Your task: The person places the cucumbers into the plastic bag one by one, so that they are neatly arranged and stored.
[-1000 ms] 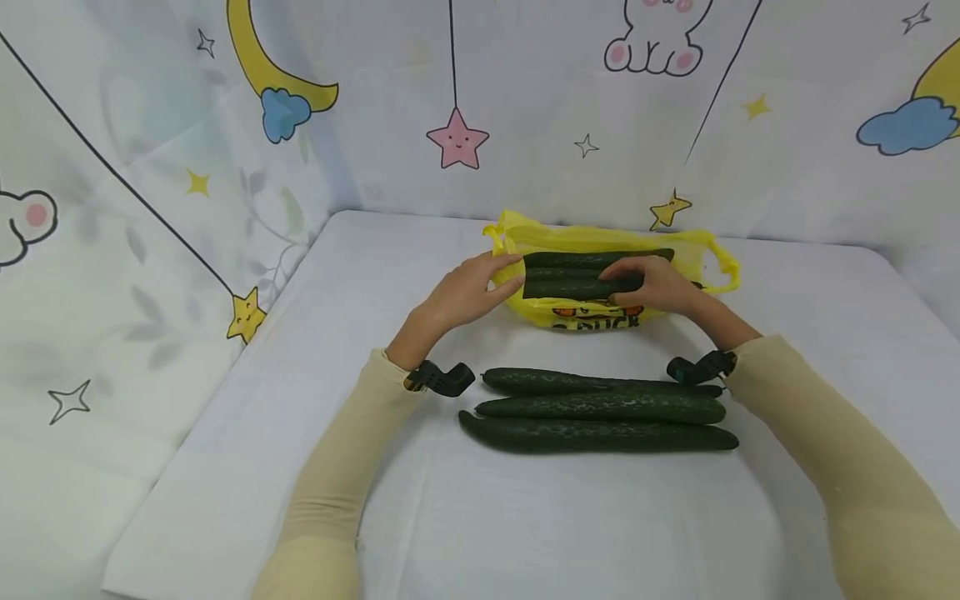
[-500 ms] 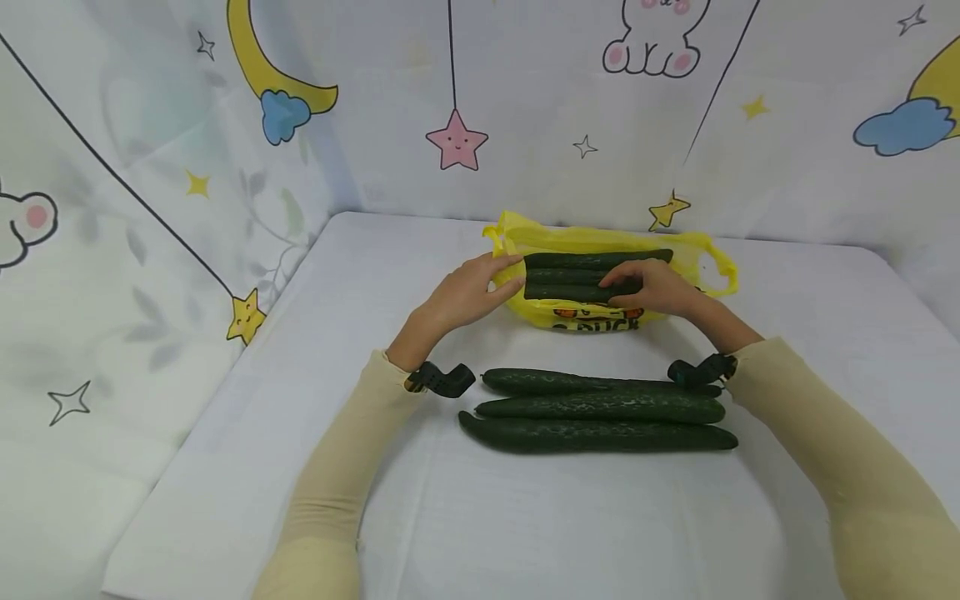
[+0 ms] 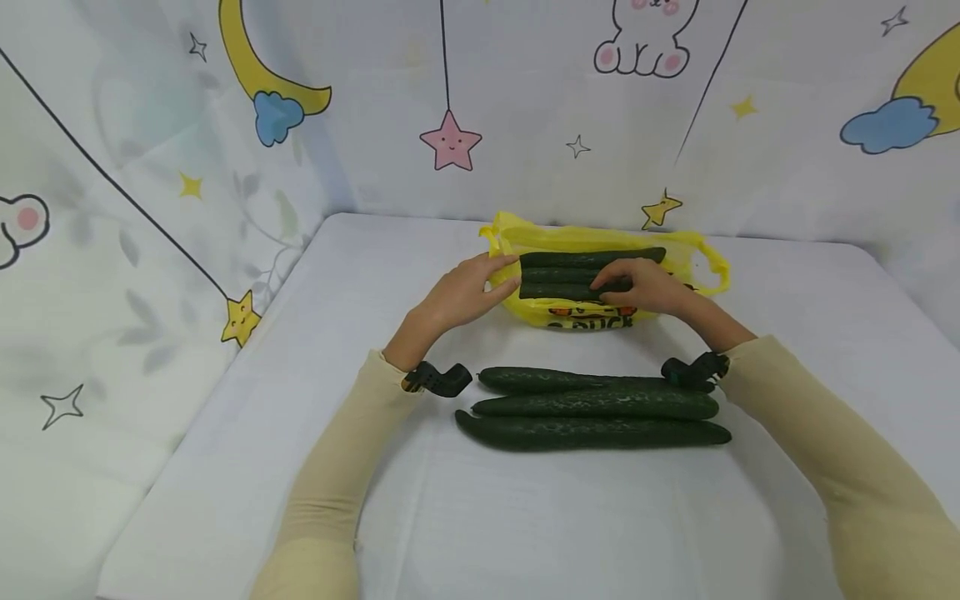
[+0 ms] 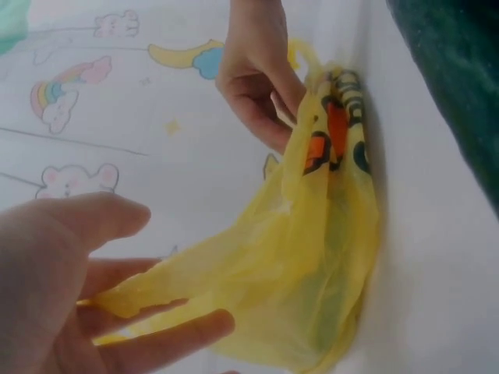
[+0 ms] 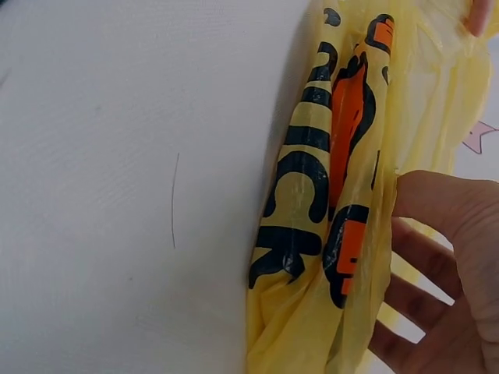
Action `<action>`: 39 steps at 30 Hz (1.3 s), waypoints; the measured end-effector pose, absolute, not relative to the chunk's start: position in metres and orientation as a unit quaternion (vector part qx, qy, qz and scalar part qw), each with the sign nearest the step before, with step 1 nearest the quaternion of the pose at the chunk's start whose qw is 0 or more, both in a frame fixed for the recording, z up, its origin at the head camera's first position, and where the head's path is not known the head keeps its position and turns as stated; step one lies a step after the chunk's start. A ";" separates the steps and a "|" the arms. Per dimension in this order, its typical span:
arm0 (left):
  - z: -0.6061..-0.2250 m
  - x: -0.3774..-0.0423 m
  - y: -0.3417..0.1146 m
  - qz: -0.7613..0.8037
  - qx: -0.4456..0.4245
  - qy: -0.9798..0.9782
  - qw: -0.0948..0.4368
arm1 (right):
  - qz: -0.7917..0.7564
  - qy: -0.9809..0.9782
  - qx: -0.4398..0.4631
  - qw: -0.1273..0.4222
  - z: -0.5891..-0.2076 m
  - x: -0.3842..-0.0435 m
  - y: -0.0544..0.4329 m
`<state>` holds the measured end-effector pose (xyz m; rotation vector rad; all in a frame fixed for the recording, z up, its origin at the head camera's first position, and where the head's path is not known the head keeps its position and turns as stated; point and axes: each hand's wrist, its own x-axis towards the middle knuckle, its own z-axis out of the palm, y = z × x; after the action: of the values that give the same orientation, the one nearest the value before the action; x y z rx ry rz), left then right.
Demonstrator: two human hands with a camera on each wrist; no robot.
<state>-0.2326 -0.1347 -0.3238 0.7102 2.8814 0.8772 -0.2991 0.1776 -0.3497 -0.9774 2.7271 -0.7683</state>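
My left hand [image 3: 465,292] is spread, thumb apart, its straight fingers at the left end of a yellow plastic bag [image 3: 528,312]. Three dark green cucumbers in the bag [image 3: 555,275] lie side by side, stretching from my left fingertips to beneath and past my right hand [image 3: 648,286]. That hand's fingers bend over the nearest one, the thumb by the bag's front edge; whether they pinch it or merely rest there, I cannot tell. Closer to me than both hands, roughly between my wrists, three more cucumbers [image 3: 592,406] lie on a white tabletop [image 3: 585,525].
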 end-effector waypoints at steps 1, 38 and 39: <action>-0.324 -0.232 -0.135 0.283 0.230 0.931 0.023 | -0.255 0.907 -0.327 0.073 -0.349 -0.299 0.178; -0.324 -0.232 -0.134 0.275 0.232 0.933 0.024 | -0.230 0.862 -0.422 0.163 -0.303 -0.226 0.154; -0.324 -0.232 -0.134 0.276 0.232 0.933 0.024 | -0.228 0.862 -0.421 0.167 -0.303 -0.225 0.154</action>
<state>-0.2322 -0.1337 -0.3241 0.7168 2.8851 0.8530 -0.2245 0.1541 -0.3028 -1.1990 2.4526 -0.6498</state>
